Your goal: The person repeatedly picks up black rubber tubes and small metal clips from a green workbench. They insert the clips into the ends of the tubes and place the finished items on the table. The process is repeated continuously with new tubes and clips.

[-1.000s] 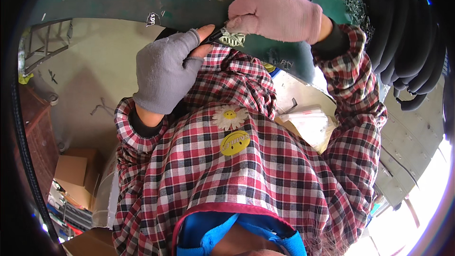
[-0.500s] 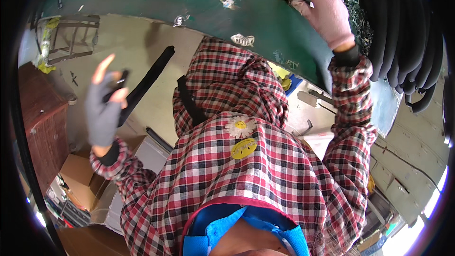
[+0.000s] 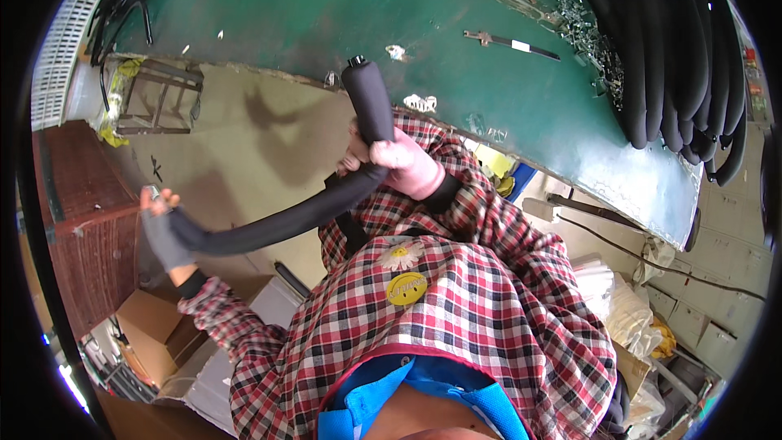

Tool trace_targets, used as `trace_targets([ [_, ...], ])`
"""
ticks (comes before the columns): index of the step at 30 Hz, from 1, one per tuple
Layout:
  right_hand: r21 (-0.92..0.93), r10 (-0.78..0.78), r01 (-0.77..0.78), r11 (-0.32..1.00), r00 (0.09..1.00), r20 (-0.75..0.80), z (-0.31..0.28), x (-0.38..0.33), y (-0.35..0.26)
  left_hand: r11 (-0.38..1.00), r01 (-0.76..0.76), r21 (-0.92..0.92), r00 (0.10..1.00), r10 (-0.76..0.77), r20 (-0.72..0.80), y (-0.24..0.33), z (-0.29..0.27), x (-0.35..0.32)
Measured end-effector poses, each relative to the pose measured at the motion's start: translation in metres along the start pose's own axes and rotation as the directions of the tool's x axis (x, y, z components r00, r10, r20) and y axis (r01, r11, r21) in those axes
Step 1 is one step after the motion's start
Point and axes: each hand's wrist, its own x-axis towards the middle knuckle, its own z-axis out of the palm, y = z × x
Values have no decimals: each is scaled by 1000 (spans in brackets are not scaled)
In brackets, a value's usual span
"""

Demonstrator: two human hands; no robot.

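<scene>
The right hand (image 3: 411, 165), in a pink glove, is closed around a long black foam-sleeved hose (image 3: 309, 212) at its bend, just below the green surface (image 3: 489, 81); the grey-gloved left hand (image 3: 163, 224) clasps its far end out to the side, apparently so the length hangs stretched between them.

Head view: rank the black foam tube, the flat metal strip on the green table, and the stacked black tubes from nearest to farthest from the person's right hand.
1. black foam tube, held in the right hand.
2. flat metal strip, farther back on the green table.
3. stacked black tubes, at the table's far right.

Workshop — green workbench (image 3: 342, 8), stacked foam tubes (image 3: 684, 49)
</scene>
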Motion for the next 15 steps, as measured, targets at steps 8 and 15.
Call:
trace_targets([
  [8,-907,-362,-38,419,909,-205,112,-2,-55,975,-151,-166,817,217,534,99,204,-93],
  [15,-919,-175,162,359,979,104,74,14,-2,742,427,-516,771,-2,636,155,260,-79],
])
